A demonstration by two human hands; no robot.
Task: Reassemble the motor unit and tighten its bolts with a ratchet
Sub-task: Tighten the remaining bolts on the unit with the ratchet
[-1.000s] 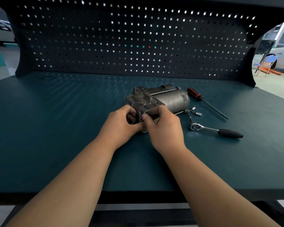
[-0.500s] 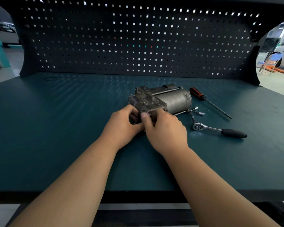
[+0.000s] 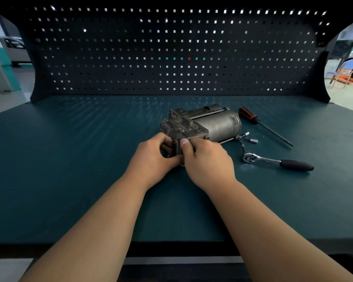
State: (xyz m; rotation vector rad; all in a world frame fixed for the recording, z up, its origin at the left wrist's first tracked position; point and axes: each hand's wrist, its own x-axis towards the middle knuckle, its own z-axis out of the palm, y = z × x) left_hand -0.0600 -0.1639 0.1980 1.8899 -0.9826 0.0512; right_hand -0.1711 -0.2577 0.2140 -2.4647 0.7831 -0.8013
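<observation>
Motor unit point(image 3: 216, 125): on its side, mid worktop point(image 3: 69, 159), cast end nearest. Gripped at that end by left hand point(image 3: 153, 157) and right hand point(image 3: 208, 159), fingers of both curled round the housing. Just right: ratchet point(image 3: 273, 159), lying flat; two small sockets point(image 3: 253, 141) beside it; screwdriver point(image 3: 261, 124) beyond.

Dull grey motor unit point(image 3: 218, 125), dark teal bench point(image 3: 69, 159), black pegboard point(image 3: 171, 47) gridded with square holes. Right: orange-and-black screwdriver point(image 3: 253, 118), chrome ratchet point(image 3: 273, 160) with black grip.
</observation>
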